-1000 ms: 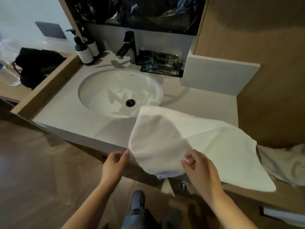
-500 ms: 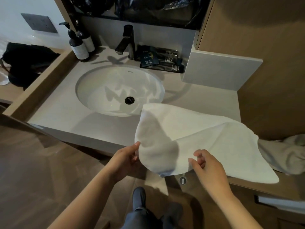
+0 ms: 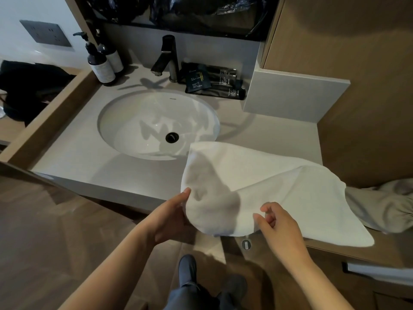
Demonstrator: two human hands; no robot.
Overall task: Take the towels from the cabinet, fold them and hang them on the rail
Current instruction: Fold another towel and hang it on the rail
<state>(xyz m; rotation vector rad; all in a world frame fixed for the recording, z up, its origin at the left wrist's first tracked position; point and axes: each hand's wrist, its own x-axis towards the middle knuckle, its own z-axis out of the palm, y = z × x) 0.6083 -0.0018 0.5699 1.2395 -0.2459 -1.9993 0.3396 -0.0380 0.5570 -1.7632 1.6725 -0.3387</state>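
The white towel [image 3: 268,189] drapes over the front edge of the surface [image 3: 89,157], beside the sink [image 3: 125,130]. The left grip [image 3: 172,215] clamps its edge (thumb on top); the right grip [image 3: 279,227] curls nearby, and whether it holds the towel cannot be told.

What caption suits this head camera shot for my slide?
Left hand and right hand grip the near edge of a white towel on the counter by the sink.

Left hand [image 3: 172,217]: thumb on top of the towel [image 3: 279,186] edge, fingers beneath, pinching it.
Right hand [image 3: 279,224]: fingers curled at the towel's near edge; grip unclear.
Forearms: bare, reaching forward.
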